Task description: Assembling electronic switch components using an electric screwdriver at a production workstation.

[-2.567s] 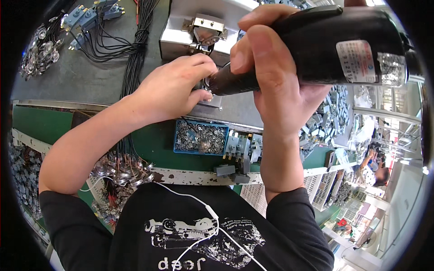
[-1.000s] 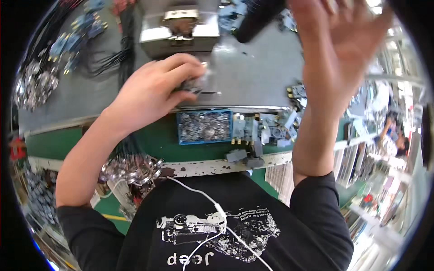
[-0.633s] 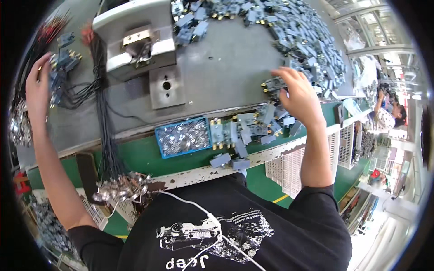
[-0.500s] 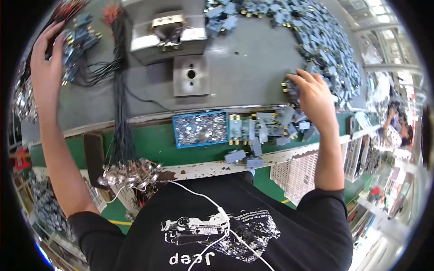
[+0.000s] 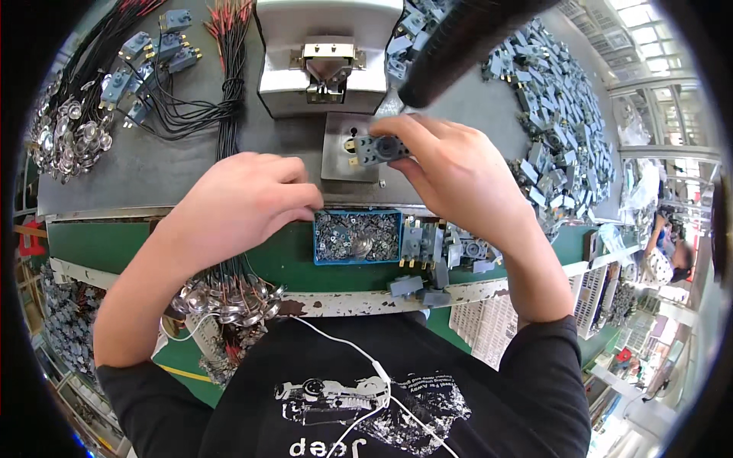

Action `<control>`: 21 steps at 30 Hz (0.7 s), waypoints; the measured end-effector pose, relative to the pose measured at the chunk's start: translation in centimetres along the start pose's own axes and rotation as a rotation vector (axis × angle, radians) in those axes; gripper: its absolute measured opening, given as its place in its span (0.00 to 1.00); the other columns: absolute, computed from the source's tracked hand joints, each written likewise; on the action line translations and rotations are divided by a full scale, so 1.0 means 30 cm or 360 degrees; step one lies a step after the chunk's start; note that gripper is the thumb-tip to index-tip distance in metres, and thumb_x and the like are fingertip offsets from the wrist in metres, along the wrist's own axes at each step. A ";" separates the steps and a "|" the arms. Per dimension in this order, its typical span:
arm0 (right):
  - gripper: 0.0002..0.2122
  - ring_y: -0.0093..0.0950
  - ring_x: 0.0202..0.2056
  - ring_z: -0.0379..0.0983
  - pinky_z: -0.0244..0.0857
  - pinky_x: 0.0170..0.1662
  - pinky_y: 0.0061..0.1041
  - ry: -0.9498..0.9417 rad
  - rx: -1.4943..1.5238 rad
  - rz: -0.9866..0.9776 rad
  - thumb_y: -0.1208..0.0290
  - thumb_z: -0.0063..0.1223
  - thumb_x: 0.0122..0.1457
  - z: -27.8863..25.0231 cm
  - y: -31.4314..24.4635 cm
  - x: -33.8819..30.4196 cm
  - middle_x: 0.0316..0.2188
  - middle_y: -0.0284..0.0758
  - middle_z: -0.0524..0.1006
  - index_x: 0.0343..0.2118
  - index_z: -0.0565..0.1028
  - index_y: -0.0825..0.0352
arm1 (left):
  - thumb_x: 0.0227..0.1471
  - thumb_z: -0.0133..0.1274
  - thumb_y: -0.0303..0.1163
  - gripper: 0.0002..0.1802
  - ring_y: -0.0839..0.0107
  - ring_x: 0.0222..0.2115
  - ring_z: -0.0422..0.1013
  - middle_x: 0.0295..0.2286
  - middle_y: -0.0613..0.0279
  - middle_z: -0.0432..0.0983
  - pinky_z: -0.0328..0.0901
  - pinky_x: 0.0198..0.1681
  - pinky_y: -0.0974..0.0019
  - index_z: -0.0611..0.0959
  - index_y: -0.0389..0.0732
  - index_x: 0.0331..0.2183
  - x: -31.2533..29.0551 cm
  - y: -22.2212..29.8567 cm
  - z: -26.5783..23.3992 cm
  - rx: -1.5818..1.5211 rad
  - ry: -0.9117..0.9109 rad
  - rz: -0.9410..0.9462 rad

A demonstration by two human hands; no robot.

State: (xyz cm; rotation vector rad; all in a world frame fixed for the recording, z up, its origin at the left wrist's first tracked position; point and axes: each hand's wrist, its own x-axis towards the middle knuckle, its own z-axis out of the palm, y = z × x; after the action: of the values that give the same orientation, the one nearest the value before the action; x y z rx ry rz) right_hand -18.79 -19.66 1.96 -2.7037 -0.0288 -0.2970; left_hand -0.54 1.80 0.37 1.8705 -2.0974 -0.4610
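Between my right hand's (image 5: 466, 164) thumb and fingers is a small grey-blue plastic switch block (image 5: 383, 149) with brass terminals pointing left. It is held just above the square metal fixture block (image 5: 336, 169), covering part of it. A dark, rod-shaped tool (image 5: 466, 46), blurred, comes in from the top, its tip close to my right fingers. My left hand (image 5: 252, 195) is closed, fingertips bent together at the left corner of a blue tray (image 5: 357, 262) full of small metal nuts or similar hardware. Whatever those fingertips hold is hidden.
A metal press-like machine (image 5: 328, 46) stands behind the fixture. Many switch blocks (image 5: 561, 122) are heaped at the right; several lie beside the tray. Black wire bundles (image 5: 230, 91) run across the left, with shiny metal discs (image 5: 229, 298) at the front edge. Wired blocks (image 5: 145, 69) lie far left.
My right hand has come left from the heap with a switch block, to above the fixture. My left hand has moved from the far-left wires to the tray. The dark tool has come into view.
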 end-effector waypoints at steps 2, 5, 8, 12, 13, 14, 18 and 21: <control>0.19 0.44 0.34 0.78 0.70 0.36 0.40 -0.0035 -0.0058 -0.0116 0.79 0.62 0.54 0.005 0.009 0.031 0.33 0.41 0.80 0.50 0.74 0.63 | 0.48 0.64 0.31 0.10 0.59 0.35 0.75 0.32 0.63 0.76 0.69 0.42 0.57 0.85 0.46 0.36 -0.039 0.026 -0.029 -0.0038 0.0069 -0.0156; 0.20 0.43 0.32 0.77 0.70 0.35 0.39 -0.0143 -0.0119 0.0077 0.78 0.62 0.54 0.027 -0.007 0.038 0.31 0.39 0.79 0.50 0.74 0.62 | 0.44 0.64 0.28 0.10 0.59 0.38 0.73 0.34 0.63 0.77 0.67 0.45 0.57 0.86 0.44 0.33 -0.135 0.026 -0.088 0.0083 -0.0200 -0.0407; 0.18 0.40 0.29 0.77 0.70 0.33 0.38 -0.0059 -0.0225 0.0076 0.73 0.63 0.56 0.084 -0.031 0.041 0.29 0.37 0.80 0.51 0.74 0.60 | 0.44 0.64 0.27 0.06 0.61 0.42 0.71 0.37 0.66 0.78 0.65 0.50 0.56 0.87 0.44 0.30 -0.183 0.033 -0.129 0.0096 -0.0369 -0.0463; 0.20 0.38 0.29 0.77 0.70 0.34 0.35 0.0012 -0.0347 0.0114 0.67 0.64 0.57 0.121 -0.045 0.017 0.27 0.34 0.78 0.53 0.76 0.59 | 0.47 0.61 0.25 0.07 0.63 0.43 0.72 0.39 0.66 0.78 0.65 0.48 0.60 0.87 0.44 0.32 -0.209 0.035 -0.126 0.0108 -0.0353 -0.0391; 0.21 0.37 0.29 0.77 0.70 0.35 0.34 0.0014 -0.0305 0.0144 0.66 0.65 0.57 0.116 -0.054 -0.002 0.26 0.34 0.77 0.54 0.77 0.59 | 0.47 0.61 0.25 0.07 0.63 0.43 0.72 0.39 0.66 0.78 0.65 0.48 0.60 0.87 0.44 0.32 -0.208 0.032 -0.130 0.0108 -0.0363 -0.0403; 0.21 0.35 0.29 0.76 0.69 0.36 0.33 0.0029 -0.0330 0.0162 0.66 0.64 0.58 0.127 -0.056 -0.014 0.25 0.33 0.76 0.55 0.78 0.58 | 0.47 0.61 0.25 0.07 0.62 0.42 0.72 0.39 0.65 0.78 0.65 0.48 0.59 0.87 0.44 0.32 -0.202 0.023 -0.136 0.0018 -0.0339 -0.0398; 0.20 0.34 0.28 0.73 0.69 0.34 0.33 0.0159 -0.0382 0.0194 0.66 0.64 0.58 0.156 -0.038 0.004 0.24 0.32 0.74 0.54 0.79 0.58 | 0.48 0.61 0.27 0.06 0.60 0.41 0.72 0.35 0.63 0.78 0.67 0.46 0.58 0.86 0.43 0.32 -0.164 -0.008 -0.100 0.0043 -0.0299 -0.0307; 0.20 0.32 0.27 0.73 0.69 0.33 0.30 0.0169 -0.0292 0.0243 0.68 0.65 0.58 0.188 -0.039 -0.017 0.26 0.32 0.76 0.55 0.79 0.59 | 0.46 0.61 0.28 0.04 0.62 0.40 0.74 0.32 0.64 0.79 0.68 0.46 0.60 0.87 0.44 0.29 -0.145 -0.006 -0.069 0.0155 -0.0333 -0.0272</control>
State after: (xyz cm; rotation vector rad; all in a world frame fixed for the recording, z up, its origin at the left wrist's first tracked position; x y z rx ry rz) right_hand -18.21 -16.27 -2.69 -2.8463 0.2457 -0.4142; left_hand 1.00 6.01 2.15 2.1527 -2.1315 -0.6292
